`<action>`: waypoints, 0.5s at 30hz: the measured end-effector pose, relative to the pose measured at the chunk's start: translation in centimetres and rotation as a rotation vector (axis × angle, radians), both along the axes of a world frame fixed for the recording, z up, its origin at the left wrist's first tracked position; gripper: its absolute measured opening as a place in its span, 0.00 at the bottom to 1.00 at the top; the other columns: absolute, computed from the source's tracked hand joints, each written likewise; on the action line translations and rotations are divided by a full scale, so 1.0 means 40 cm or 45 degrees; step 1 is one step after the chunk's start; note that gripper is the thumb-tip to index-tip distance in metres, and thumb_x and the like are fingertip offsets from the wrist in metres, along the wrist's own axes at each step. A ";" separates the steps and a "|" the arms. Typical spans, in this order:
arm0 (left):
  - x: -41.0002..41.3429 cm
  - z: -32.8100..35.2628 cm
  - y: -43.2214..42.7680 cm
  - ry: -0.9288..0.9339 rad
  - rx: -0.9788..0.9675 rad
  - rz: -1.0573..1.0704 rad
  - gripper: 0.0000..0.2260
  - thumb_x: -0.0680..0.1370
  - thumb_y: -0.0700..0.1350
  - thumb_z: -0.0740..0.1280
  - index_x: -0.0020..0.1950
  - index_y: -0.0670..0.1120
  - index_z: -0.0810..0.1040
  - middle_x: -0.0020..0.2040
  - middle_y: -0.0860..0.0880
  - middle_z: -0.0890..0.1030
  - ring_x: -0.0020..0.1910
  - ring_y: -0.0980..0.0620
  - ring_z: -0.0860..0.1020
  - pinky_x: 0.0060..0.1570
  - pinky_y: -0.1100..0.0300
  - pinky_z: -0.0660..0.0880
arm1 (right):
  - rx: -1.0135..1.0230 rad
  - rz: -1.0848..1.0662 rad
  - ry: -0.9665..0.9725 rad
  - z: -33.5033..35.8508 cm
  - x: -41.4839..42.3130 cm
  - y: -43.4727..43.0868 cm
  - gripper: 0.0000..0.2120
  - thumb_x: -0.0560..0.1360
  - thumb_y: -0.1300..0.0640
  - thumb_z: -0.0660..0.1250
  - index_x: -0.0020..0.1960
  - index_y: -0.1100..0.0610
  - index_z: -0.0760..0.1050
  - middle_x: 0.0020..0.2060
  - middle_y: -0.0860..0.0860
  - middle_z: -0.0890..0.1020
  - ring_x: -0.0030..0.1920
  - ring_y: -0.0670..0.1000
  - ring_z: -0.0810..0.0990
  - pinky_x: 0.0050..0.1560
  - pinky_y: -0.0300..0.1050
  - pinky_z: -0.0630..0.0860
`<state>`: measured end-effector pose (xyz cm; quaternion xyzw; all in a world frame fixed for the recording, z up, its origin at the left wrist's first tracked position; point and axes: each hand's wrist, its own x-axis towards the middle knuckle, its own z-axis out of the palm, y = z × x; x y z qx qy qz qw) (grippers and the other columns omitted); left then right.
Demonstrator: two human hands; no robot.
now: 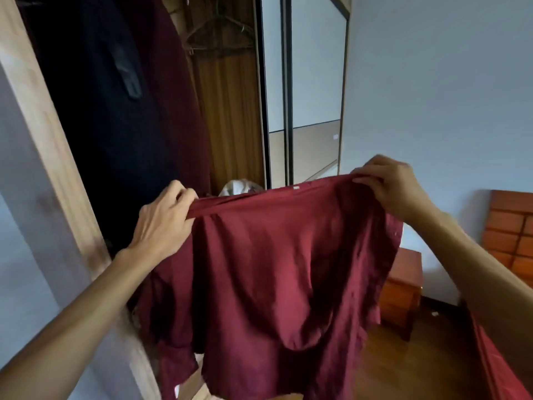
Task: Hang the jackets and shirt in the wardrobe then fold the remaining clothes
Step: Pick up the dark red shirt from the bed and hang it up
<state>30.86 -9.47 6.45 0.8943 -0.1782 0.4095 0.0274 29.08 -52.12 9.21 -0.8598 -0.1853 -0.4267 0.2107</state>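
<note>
A dark red shirt [277, 272] hangs spread out in the air in front of the open wardrobe [230, 116]. My left hand [161, 217] grips its top edge at the left. At the right end of that edge my right hand [392, 186] pinches the cloth. The shirt's body and sleeves droop below my hands. Inside the wardrobe a black jacket [95, 116] and a maroon jacket [184, 116] hang at the left. Bare hangers [219, 33] hang on the rail behind them.
The wardrobe's wooden frame [49, 157] runs down the left. A mirrored sliding door [302, 90] stands right of the opening. A wooden nightstand [403, 287] and a wooden headboard [510, 229] are at the right, above wooden floor [409, 368]. Something pale [239, 188] lies low inside the wardrobe.
</note>
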 end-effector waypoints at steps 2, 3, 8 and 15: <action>0.041 -0.042 -0.001 0.111 0.087 0.149 0.12 0.72 0.46 0.71 0.51 0.43 0.75 0.47 0.45 0.73 0.40 0.40 0.79 0.31 0.52 0.68 | -0.045 -0.082 -0.109 -0.037 0.055 -0.010 0.13 0.77 0.63 0.61 0.55 0.57 0.83 0.47 0.54 0.81 0.46 0.53 0.80 0.49 0.44 0.76; 0.064 -0.086 0.005 0.284 0.195 0.203 0.13 0.73 0.49 0.70 0.51 0.43 0.75 0.47 0.44 0.75 0.40 0.38 0.80 0.32 0.52 0.70 | -0.252 -0.107 0.096 -0.086 0.088 -0.005 0.15 0.77 0.62 0.60 0.56 0.54 0.82 0.49 0.53 0.81 0.49 0.54 0.80 0.49 0.47 0.77; 0.162 -0.199 -0.008 0.769 0.058 0.197 0.29 0.68 0.73 0.57 0.39 0.48 0.79 0.38 0.46 0.82 0.41 0.43 0.82 0.42 0.51 0.78 | -0.549 -0.138 0.789 -0.216 0.255 -0.049 0.11 0.81 0.61 0.62 0.58 0.54 0.80 0.52 0.51 0.84 0.57 0.56 0.78 0.45 0.44 0.70; 0.148 -0.009 -0.126 1.251 -0.844 0.114 0.11 0.72 0.59 0.74 0.39 0.52 0.85 0.40 0.53 0.85 0.43 0.55 0.82 0.48 0.58 0.74 | -0.203 0.036 0.646 -0.121 0.425 -0.096 0.10 0.79 0.55 0.66 0.48 0.58 0.83 0.45 0.57 0.85 0.48 0.59 0.81 0.48 0.46 0.73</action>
